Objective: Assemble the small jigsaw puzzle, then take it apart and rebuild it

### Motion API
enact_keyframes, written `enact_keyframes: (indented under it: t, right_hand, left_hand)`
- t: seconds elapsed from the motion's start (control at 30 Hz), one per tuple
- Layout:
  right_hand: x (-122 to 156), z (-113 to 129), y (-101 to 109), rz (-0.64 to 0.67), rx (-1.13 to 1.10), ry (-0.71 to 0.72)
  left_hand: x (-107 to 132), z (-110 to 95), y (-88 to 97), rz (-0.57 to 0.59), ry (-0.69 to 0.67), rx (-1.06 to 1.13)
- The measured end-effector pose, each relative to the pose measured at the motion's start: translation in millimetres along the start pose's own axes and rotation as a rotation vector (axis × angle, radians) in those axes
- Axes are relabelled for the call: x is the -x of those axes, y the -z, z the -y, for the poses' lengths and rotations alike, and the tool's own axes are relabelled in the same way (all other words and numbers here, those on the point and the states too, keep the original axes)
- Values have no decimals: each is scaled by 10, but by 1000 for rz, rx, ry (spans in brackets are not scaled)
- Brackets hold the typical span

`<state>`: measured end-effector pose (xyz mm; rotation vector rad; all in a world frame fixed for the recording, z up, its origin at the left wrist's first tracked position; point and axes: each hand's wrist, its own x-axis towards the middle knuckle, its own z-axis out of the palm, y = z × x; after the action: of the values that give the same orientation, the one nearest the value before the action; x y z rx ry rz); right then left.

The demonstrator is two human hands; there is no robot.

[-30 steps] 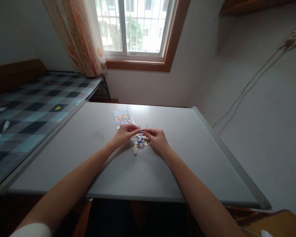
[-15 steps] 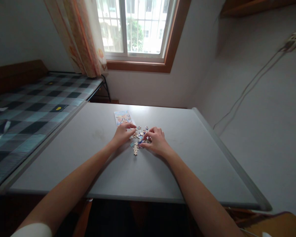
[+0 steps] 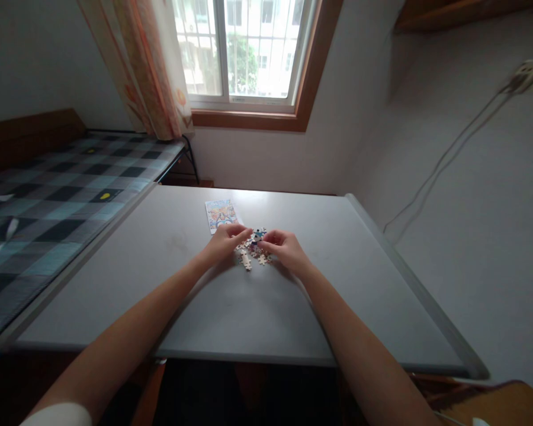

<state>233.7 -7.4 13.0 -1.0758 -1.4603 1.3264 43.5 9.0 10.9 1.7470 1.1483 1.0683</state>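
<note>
Since the earlier frame, the right hand (image 3: pixel 286 248) has lifted off the loose puzzle pieces (image 3: pixel 263 259) and is nearer the left hand (image 3: pixel 224 241), at the frame's centre. On both hands the fingers are nearly together beside a blue-and-white piece (image 3: pixel 258 235); I cannot tell which one grips it. So small a piece is better held lightly by its rim. Tabletop (image 3: pixel 337 242) edges are well apart, leaving room lower centre; just above the left hand lies a picture card (image 3: pixel 221 213).
</note>
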Motion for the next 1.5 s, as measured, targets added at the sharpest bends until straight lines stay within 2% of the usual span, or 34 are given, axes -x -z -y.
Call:
enact_keyframes:
  t: [0.07,0.13,0.27,0.5,0.63,0.87,1.17,1.37,1.5]
  right_hand:
    - [2,14,-10,-23,-110,-15]
    - [6,18,-24,-37,-160,-19]
    - [9,9,-42,-44,-203,-24]
    - [10,37,-50,-41,-257,-42]
    - [4,36,-55,-55,-282,-43]
    - [-15,-6,-47,-79,-368,-172]
    - [-2,15,-33,-77,-328,-161]
    - [-15,0,-35,-70,-334,-147]
    - [-6,22,-41,-73,-342,-146]
  left_hand:
    - [24,-51,-18,100,23,95]
    - [42,-90,-32,152,41,148]
    - [55,-97,-47,157,118,226]
    - [56,-47,-40,214,319,531]
    - [61,-83,-32,223,386,564]
    - [62,-123,-70,87,107,252]
    - [51,-44,-63,93,1,103]
    - [62,-63,-63,19,-140,-46]
    - [58,-40,-76,16,-124,-8]
